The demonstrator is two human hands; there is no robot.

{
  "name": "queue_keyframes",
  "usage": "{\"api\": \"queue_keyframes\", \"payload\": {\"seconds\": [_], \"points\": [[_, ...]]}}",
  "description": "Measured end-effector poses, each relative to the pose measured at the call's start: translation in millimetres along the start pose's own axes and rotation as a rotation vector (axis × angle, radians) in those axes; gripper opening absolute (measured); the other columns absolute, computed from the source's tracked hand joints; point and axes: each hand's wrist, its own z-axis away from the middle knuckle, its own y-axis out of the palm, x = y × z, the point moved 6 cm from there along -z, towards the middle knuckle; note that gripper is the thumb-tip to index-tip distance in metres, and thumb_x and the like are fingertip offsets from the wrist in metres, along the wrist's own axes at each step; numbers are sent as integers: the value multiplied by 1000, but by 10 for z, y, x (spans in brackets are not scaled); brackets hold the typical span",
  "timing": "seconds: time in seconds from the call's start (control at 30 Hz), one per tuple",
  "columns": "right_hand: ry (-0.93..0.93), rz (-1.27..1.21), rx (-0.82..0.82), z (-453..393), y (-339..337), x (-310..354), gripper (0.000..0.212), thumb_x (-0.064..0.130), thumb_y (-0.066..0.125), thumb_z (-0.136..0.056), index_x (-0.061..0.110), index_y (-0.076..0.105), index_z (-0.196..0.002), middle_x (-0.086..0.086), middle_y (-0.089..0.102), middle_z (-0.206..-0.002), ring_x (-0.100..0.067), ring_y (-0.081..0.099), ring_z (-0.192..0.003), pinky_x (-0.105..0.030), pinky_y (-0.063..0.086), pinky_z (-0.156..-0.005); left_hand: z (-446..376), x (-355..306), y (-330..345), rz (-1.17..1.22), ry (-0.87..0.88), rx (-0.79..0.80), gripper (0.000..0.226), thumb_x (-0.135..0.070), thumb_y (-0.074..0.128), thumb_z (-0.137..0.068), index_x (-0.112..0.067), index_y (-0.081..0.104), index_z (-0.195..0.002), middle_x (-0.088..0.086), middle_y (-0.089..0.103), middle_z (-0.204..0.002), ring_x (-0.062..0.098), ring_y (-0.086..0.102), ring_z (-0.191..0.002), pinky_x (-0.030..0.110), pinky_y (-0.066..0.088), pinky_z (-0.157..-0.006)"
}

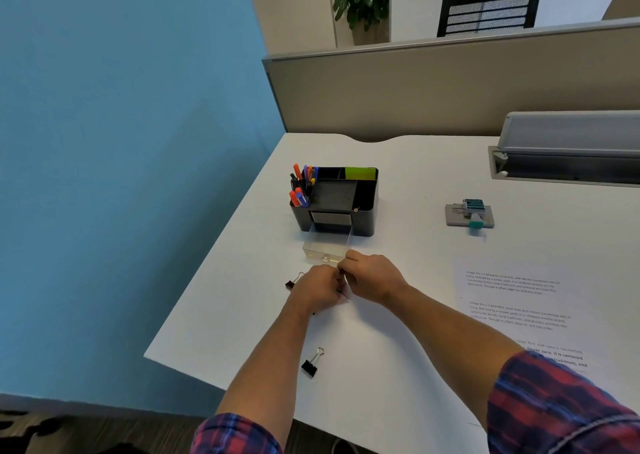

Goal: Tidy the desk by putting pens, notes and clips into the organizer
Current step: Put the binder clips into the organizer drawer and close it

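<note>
A: Hands?
B: Left hand (317, 290) and right hand (372, 277) meet just in front of the organizer's clear drawer (325, 248). Fingers curled, pinching something small between them; a thin dark bit shows at the gap. Too hidden to name, so I can't tell what's gripped.

A: Organizer?
B: Black organizer (363, 204) sits at 12 o'clock from the hands, long axis running 9 to 3. Drawer is pulled out toward 6 and looks see-through. Pens (300, 185) stand in its left compartment, tips up, leaning toward 11. Green notes (360, 173) stand in the back right slot.

A: Clips?
B: One binder clip (293, 281) at 9 o'clock, just beside the left hand, handles pointing toward 1. Another binder clip (311, 363) at 6, near the left forearm, black body toward 7, handles toward 1.

A: Other things?
B: Printed sheets (512, 301) at 3 o'clock on the white desk (398, 183). Grey stamp-like gadget (469, 214) at 2, well apart.
</note>
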Motion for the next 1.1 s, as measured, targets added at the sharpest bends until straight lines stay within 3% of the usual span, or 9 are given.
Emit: {"api": "queue_keyframes", "payload": {"seconds": [0.1,0.2,0.37,0.5,0.6,0.7,0.8,0.97,1.1], "points": [[-10,20,35,25,-6,-10,18,22,59,-93,14,72,-102,-7,66,-94,-29,61,-65,-33,52,-57,24,18,-3,99,-36,70,19,-23,80,-72,-21,69,-87,-1,72,-83,15,66,-76,30,56,-64],[-9,45,95,20,-4,15,24,26,59,-96,17,71,-114,-5,67,-103,-26,64,-77,-34,56,-69,19,24,-32,99,-40,115,16,-13,77,-74,-19,75,-89,-2,74,-87,14,67,-80,30,58,-75],[-55,55,141,-37,96,114,35,13,56,-96,20,66,-128,-4,68,-119,-28,66,-92,-36,56,-77,20,115,-236,112,-75,184,10,-4,77,-79,-13,77,-83,-6,70,-73,4,63,-66,13,46,-59],[-37,36,211,-87,149,195,57,1,51,-94,21,47,-147,1,43,-154,-29,60,-118,-37,52,-88,20,322,-458,64,-124,255,12,-7,79,-79,-17,75,-78,2,74,-77,10,64,-67,22,51,-68],[-7,57,314,-80,274,188,63,2,47,-94,23,34,-152,3,28,-162,-32,60,-116,-41,54,-87,-2,405,-706,115,-126,60,7,-11,79,-81,-15,74,-82,0,73,-82,11,65,-75,21,50,-68],[-39,49,271,-100,283,187,36,8,50,-97,16,54,-132,-7,50,-138,-31,64,-89,-41,57,-71,-2,443,-916,200,-96,-214,6,-17,77,-83,-19,72,-82,-6,71,-82,10,65,-81,21,47,-67],[-65,56,270,-79,242,218,19,17,51,-100,10,57,-117,-10,54,-117,-31,61,-79,-42,54,-67,-31,426,-989,272,-85,-380,6,-23,77,-85,-22,71,-85,-7,70,-83,8,65,-81,22,50,-69],[20,-38,238,-73,256,194,20,12,52,-96,13,55,-116,-11,54,-119,-32,62,-89,-41,54,-71,-93,253,-996,302,-84,-553,1,-20,74,-89,-20,73,-89,-6,64,-85,9,60,-76,17,46,-66],[-79,-130,221,-90,165,240,27,16,59,-90,16,58,-116,-6,59,-115,-23,61,-92,-36,54,-75,-204,195,-803,206,-76,-513,5,-21,71,-91,-19,76,-92,-5,68,-86,12,64,-81,28,53,-73]]}}
